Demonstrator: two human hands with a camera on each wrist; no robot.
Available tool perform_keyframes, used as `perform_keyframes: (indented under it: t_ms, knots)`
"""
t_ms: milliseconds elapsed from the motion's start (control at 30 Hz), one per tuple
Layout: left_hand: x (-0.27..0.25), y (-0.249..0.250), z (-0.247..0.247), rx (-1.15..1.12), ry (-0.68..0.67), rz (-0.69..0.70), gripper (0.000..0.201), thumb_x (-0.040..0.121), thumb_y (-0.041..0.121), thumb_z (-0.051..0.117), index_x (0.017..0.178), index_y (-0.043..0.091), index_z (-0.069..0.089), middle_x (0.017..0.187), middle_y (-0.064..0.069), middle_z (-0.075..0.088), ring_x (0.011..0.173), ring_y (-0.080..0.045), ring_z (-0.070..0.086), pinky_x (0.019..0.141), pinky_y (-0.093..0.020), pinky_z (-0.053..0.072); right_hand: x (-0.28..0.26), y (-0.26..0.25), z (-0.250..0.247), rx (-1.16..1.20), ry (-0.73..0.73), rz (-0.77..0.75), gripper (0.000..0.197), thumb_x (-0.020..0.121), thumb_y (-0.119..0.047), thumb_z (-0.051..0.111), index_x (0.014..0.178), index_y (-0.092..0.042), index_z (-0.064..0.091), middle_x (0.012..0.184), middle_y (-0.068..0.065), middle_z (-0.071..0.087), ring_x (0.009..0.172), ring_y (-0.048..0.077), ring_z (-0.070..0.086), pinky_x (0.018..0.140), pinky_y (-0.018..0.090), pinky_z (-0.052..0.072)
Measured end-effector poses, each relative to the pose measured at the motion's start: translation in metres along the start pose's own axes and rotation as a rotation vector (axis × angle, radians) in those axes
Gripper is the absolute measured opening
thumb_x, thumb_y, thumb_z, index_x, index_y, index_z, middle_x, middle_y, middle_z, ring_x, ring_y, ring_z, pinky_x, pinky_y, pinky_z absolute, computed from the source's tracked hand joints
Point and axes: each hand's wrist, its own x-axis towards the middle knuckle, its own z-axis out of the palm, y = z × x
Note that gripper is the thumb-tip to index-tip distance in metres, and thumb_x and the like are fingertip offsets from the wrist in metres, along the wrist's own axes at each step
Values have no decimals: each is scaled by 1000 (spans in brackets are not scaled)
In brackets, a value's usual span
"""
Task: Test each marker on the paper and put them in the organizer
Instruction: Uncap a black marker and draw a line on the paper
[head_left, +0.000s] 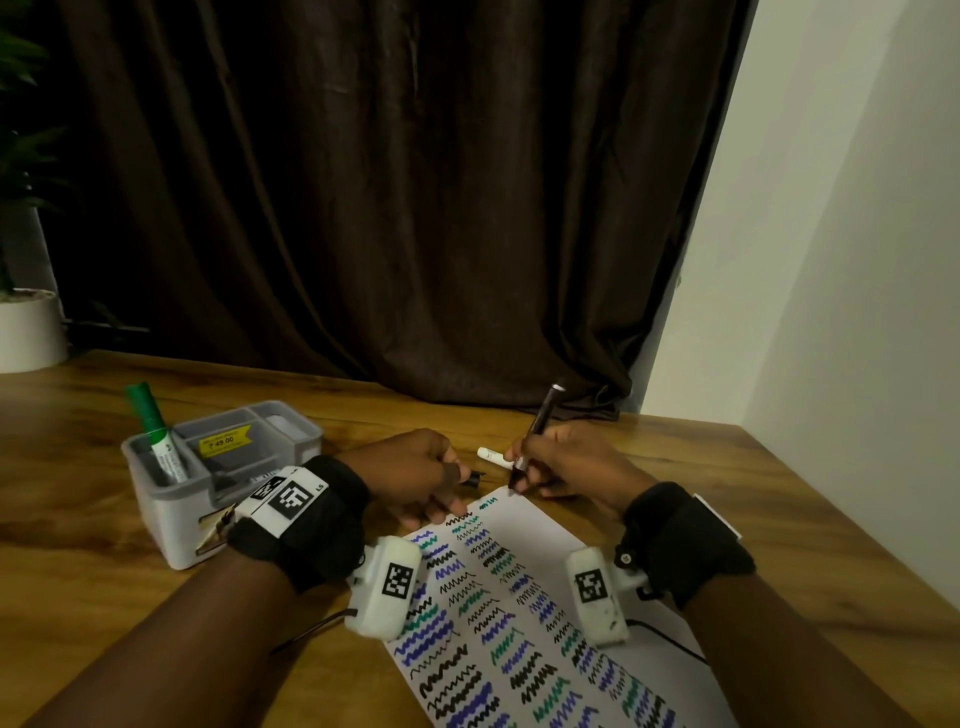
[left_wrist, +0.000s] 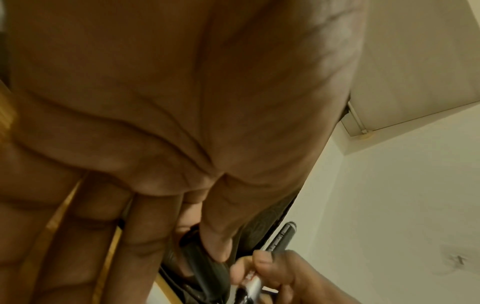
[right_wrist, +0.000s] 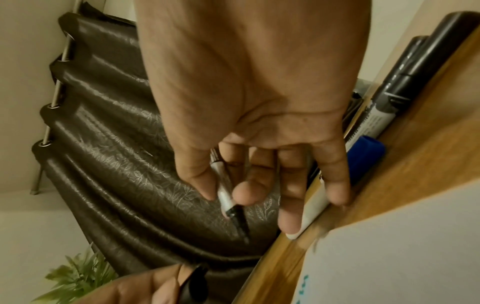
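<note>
My right hand (head_left: 524, 467) grips an uncapped black-tipped marker (head_left: 537, 431) like a pen, its tip just above the far edge of the white paper (head_left: 524, 525), which is covered in black, blue and green squiggles. The right wrist view shows the marker (right_wrist: 227, 195) pinched between thumb and fingers, with its nib free. My left hand (head_left: 454, 478) pinches the black cap (head_left: 474, 479) just left of the nib; in the left wrist view the cap (left_wrist: 197, 255) sits under the thumb. The grey organizer (head_left: 171, 499) stands at the left and holds a green marker (head_left: 156, 436).
A white marker (head_left: 493, 456) lies on the wooden table (head_left: 727, 467) just beyond my hands. By my right hand lie a black marker (right_wrist: 405, 82) and a blue-capped one (right_wrist: 363, 158). A dark curtain hangs behind; a white wall stands at the right.
</note>
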Motion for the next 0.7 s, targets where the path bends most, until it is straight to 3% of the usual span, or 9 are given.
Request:
perform_keyframes:
  t_ms: [133, 167, 233, 300, 367, 433, 700]
  knots:
    - [-1, 1, 0, 5, 11, -3, 14, 103, 29, 51, 107, 17, 56, 102, -5, 79, 83, -19, 67, 70, -34, 53, -1, 0, -3, -127, -54, -107, 15, 95, -14, 67, 103, -5, 77, 92, 12, 81, 82, 12, 74, 64, 11, 50]
    - [-1, 1, 1, 3, 13, -4, 15, 103, 30, 51, 108, 16, 56, 102, -5, 79, 83, -19, 67, 70, -33, 54, -2, 0, -4, -158, -67, -126, 14, 94, -13, 68, 102, -4, 77, 91, 11, 81, 83, 14, 75, 65, 12, 50]
    - [-2, 1, 1, -1, 17, -3, 16, 103, 30, 51, 108, 16, 56, 101, -6, 79, 81, -19, 67, 69, -33, 54, -2, 1, -5, -221, -90, -152, 14, 93, -13, 69, 100, -4, 78, 90, 9, 81, 93, 20, 76, 78, 21, 55]
    - [-2, 1, 1, -7, 18, -3, 15, 104, 29, 51, 107, 16, 56, 101, -6, 79, 81, -19, 66, 68, -32, 53, -3, 2, -5, -250, -126, -172, 15, 91, -11, 70, 99, -1, 77, 91, 15, 80, 98, 26, 75, 88, 26, 56]
    - [-3, 1, 1, -14, 16, -3, 14, 104, 28, 51, 107, 16, 55, 103, -7, 79, 80, -18, 66, 67, -31, 53, -4, 2, -4, -247, -153, -177, 16, 91, -8, 69, 101, 2, 76, 93, 20, 79, 97, 26, 74, 82, 17, 56]
    - [-3, 1, 1, -9, 17, -1, 13, 104, 28, 51, 107, 16, 55, 103, -8, 79, 79, -18, 66, 67, -31, 53, -4, 2, -4, -241, -170, -166, 17, 93, -10, 68, 104, -1, 77, 94, 16, 80, 96, 20, 76, 77, 9, 53]
    - [-2, 0, 0, -7, 15, -4, 15, 103, 29, 51, 109, 16, 56, 101, -6, 79, 79, -17, 66, 66, -31, 53, -1, 5, -4, -247, -191, -153, 16, 93, -17, 72, 104, -10, 81, 93, 3, 83, 97, 11, 76, 85, 13, 53]
